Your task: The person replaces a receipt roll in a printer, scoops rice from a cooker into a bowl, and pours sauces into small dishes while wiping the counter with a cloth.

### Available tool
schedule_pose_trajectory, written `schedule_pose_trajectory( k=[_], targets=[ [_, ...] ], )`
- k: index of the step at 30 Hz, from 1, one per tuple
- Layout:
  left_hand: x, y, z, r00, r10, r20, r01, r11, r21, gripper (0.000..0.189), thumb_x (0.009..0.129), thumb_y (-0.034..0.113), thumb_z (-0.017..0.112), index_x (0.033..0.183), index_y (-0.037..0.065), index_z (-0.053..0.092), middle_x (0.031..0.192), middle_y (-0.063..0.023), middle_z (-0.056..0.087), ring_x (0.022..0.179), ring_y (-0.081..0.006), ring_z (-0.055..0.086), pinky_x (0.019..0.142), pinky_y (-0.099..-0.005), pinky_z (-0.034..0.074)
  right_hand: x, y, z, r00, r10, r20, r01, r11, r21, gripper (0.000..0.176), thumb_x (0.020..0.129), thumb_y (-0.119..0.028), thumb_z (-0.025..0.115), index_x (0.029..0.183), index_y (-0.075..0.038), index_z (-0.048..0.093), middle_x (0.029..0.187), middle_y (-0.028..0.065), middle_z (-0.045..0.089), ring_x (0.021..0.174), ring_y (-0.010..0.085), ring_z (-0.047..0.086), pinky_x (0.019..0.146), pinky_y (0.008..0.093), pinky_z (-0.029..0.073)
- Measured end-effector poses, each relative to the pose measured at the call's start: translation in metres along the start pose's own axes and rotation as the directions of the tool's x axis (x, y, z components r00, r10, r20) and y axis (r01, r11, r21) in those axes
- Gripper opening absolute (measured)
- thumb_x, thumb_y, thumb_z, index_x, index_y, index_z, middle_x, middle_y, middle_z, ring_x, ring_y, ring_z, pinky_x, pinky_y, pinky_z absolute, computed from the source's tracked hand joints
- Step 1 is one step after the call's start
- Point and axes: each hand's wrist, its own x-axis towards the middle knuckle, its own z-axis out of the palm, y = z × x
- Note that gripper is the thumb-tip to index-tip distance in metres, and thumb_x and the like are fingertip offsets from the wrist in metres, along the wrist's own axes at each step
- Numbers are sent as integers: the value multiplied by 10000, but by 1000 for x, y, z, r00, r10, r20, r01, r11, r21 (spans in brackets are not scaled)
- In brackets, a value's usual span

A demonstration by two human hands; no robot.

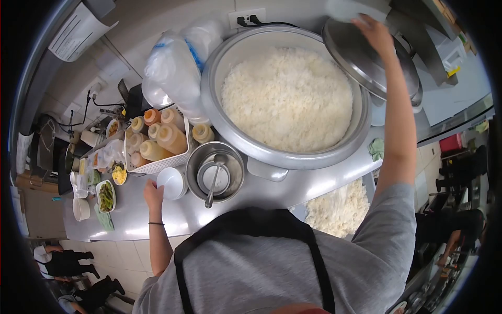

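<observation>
My left hand is at the left rim of a white bowl, its fingers pressed together there. Beside the bowl stands a steel pot with a ladle in it. My right hand reaches up over the metal lid, fingers at a pale, blurred object I cannot make out. The lid leans on the right rim of a large round cooker, which is full of white rice.
A white basket of sauce bottles and a dish of green vegetables are on the left. Plastic bags stand behind. More rice lies in a container below the counter edge. People stand at lower left.
</observation>
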Motion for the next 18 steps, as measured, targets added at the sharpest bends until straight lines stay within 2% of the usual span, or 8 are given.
schedule_pose_trajectory(
  k=[1, 2, 4, 6, 9, 12, 16, 18],
  targets=[
    [0, 2, -2, 1000, -2, 1, 2, 1000, 0, 292, 585, 90, 724, 705, 38, 463, 601, -116, 523, 571, -297, 527, 538, -377, 418, -10, -22, 11, 988, -155, 25, 154, 988, 29, 428, 810, -449, 540, 1065, -110, 598, 897, 153, 634, 839, 321, 605, 702, 367, 471],
    [0, 3, -3, 1000, 8, 9, -8, 1000, 14, 291, 586, 97, 724, 707, 40, 465, 602, -116, 527, 575, -298, 532, 541, -378, 422, -19, -40, 32, 949, -303, 82, 313, 932, -181, 316, 819, -350, 540, 1024, -117, 601, 858, 121, 640, 824, 302, 607, 709, 399, 449],
    [0, 5, -4, 1000, 18, 17, -19, 999, 26, 291, 587, 104, 724, 709, 42, 467, 603, -116, 532, 578, -299, 537, 543, -379, 425, -48, -80, 64, 805, -545, 235, 592, 760, -268, 182, 749, -141, 547, 929, -156, 571, 810, 32, 622, 844, 204, 590, 794, 386, 357],
    [1, 4, -6, 999, 30, 25, -31, 999, 28, 293, 594, 119, 726, 717, 45, 470, 606, -116, 539, 567, -302, 539, 537, -383, 428, -74, -116, 80, 724, -530, 442, 686, 624, -374, 207, 728, -110, 557, 930, -154, 577, 816, 22, 621, 861, 190, 572, 826, 357, 333],
    [1, -4, -2, 998, 40, 42, -40, 999, -11, 294, 606, 134, 724, 725, 46, 470, 606, -116, 541, 558, -302, 538, 529, -385, 426, -105, -145, 85, 574, -685, 448, 807, 567, -168, 202, 701, -104, 570, 901, -124, 571, 787, 24, 612, 869, 191, 556, 827, 349, 317],
    [-2, -7, -1, 999, 32, 37, -30, 998, -46, 294, 615, 142, 722, 721, 44, 466, 598, -110, 536, 556, -294, 537, 527, -380, 424, -123, -166, 70, 510, -682, 524, 844, 515, -150, 161, 669, -114, 591, 829, -114, 573, 745, 23, 603, 865, 185, 540, 829, 357, 311],
    [0, -9, 2, 999, 22, 36, -19, 995, -97, 295, 617, 139, 722, 717, 43, 462, 587, -106, 526, 544, -284, 528, 524, -377, 420, -154, -178, 53, 472, -635, 611, 810, 587, -16, 60, 672, -117, 590, 732, -123, 593, 686, 26, 600, 841, 180, 537, 824, 349, 311],
    [-1, -10, 1, 998, 36, 50, -31, 994, -102, 290, 622, 137, 718, 718, 42, 462, 581, -105, 518, 537, -277, 522, 522, -374, 417, -171, -177, 40, 492, -698, 520, 789, 610, 72, 87, 642, -96, 609, 719, -131, 591, 671, 21, 592, 824, 183, 533, 815, 354, 311]
  ],
)
